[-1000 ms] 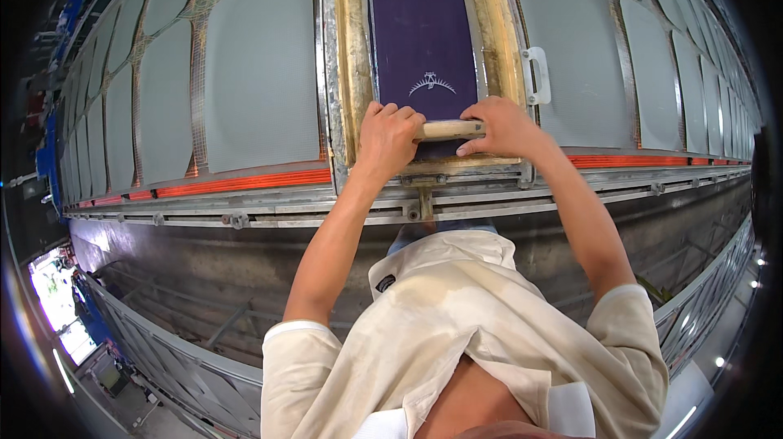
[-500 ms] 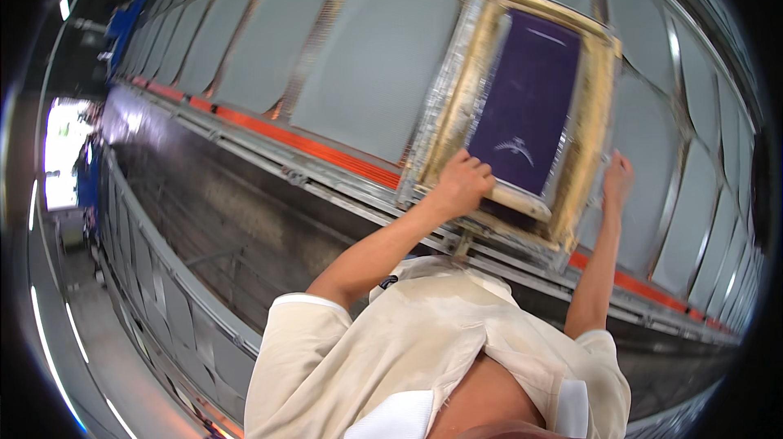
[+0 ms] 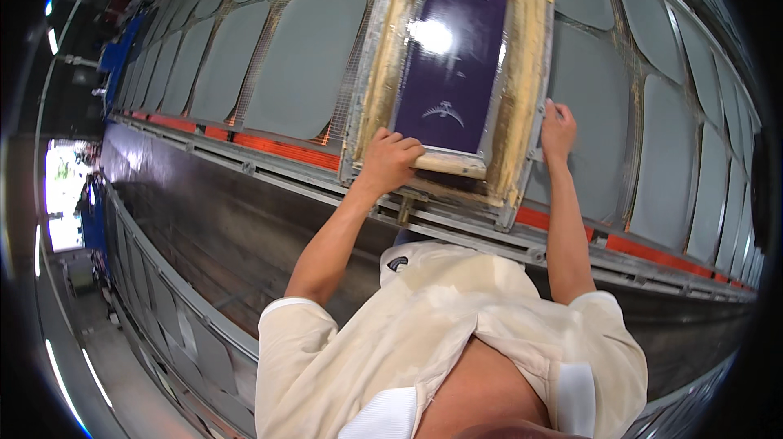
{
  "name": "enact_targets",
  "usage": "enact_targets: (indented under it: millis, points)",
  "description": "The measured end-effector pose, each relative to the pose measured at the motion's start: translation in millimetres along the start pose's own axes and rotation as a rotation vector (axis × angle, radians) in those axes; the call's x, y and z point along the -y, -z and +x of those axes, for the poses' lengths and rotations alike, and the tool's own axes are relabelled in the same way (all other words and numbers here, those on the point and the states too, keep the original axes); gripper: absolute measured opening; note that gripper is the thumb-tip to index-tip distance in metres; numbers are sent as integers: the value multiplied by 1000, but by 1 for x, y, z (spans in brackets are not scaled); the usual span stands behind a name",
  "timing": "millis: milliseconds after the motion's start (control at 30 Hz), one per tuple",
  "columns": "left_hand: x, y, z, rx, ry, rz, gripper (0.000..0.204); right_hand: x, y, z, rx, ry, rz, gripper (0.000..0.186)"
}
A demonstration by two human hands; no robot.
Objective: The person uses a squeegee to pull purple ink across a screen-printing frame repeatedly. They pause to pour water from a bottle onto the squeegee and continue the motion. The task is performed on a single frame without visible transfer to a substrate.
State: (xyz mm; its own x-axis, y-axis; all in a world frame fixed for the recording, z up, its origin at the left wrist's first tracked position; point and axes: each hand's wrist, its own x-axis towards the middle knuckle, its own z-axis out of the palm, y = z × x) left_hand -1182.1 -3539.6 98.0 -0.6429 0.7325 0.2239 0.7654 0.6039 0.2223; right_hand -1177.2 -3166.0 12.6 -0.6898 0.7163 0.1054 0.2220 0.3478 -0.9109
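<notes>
A printing screen frame (image 3: 530, 105) with a worn, yellowish border lies on the long row of grey panels, a dark purple rectangle (image 3: 453, 72) showing within it. Across the rectangle's near end lies a pale bar (image 3: 453, 164), like a squeegee. My left hand (image 3: 390, 162) is closed at the frame's near left, its fingers curled by the bar's left end; the fingers' undersides are hidden, so whether they grip bar or frame is unclear. At the frame's right side, my right hand (image 3: 559, 133) is closed on the edge.
Grey rounded panels (image 3: 310, 64) stretch left and right along the table. An orange strip (image 3: 285, 148) and a metal rail (image 3: 310, 181) run along its near edge. Behind me to the left is another railed table (image 3: 175, 276); a bright doorway (image 3: 69, 194) stands at far left.
The frame and both hands appear farther left and slightly higher in the view. A bright reflection now shows on the purple rectangle. Both hands keep about the same places at the frame.
</notes>
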Motion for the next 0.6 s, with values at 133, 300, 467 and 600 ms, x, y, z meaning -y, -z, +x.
enact_targets:
  millis: [133, 300, 467, 600]
  points:
    - [20, 13, -36, 9, -25, 26, 41, 18, -22, -8, 58, -144, -61, 36]
    - [14, 9, -64, -17, -84, -10, 32, -4, -34, -3, 1, -134, -171, 38]
    - [32, -10, -43, -35, -115, -29, 27, 5, -34, -8, 22, -109, -344, 40]
    - [78, -26, 24, -63, -119, 19, 39, 35, -7, -47, 96, -252, -313, 41]
